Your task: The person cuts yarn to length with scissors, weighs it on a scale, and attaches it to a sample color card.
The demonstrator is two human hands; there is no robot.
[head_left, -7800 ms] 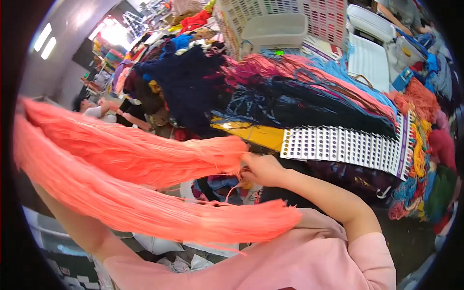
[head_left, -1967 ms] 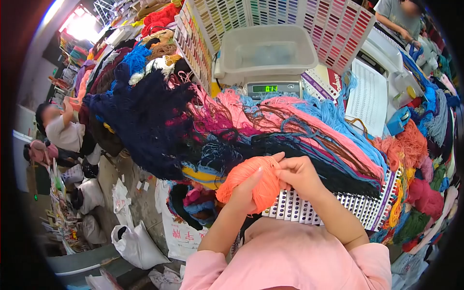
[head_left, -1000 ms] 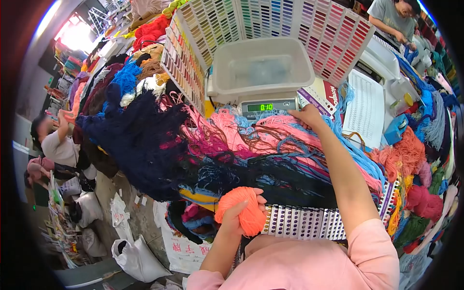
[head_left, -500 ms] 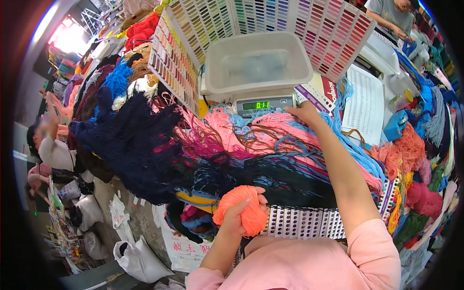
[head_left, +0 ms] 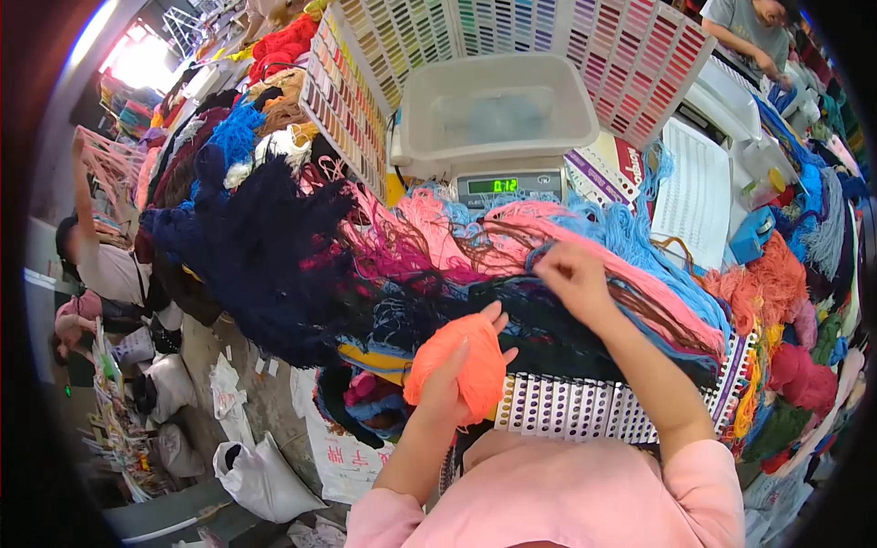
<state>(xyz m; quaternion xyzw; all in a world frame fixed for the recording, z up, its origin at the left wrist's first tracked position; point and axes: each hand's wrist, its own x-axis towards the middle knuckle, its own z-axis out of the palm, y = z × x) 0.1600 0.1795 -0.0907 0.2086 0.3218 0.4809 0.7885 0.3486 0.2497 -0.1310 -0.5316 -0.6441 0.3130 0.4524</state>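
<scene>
My left hand [head_left: 449,388] is wrapped round a bright orange bundle of yarn [head_left: 464,358], low in front of my chest. My right hand [head_left: 577,281] hovers over the loose yarn, its fingers curled into a pinch. Whatever may be between those fingertips is too small to make out. Under and beside it lie long pink yarn strands [head_left: 548,233], with light blue yarn [head_left: 671,274] to the right and a dark navy heap [head_left: 260,260] to the left. Behind the strands, a digital scale [head_left: 507,185] with a lit green display carries a translucent plastic tub [head_left: 498,151].
A folding colour chart [head_left: 630,68] stands behind the tub. Printed sheets [head_left: 692,187] and a blue object [head_left: 752,235] lie at the right. White perforated cards [head_left: 575,408] line the near edge. One person [head_left: 744,41] works at the far right, another [head_left: 100,260] at the left.
My right hand has come back from beside the scale toward me, over the yarn. The display went from about 0.11 to 0.12. My left hand still holds the orange yarn.
</scene>
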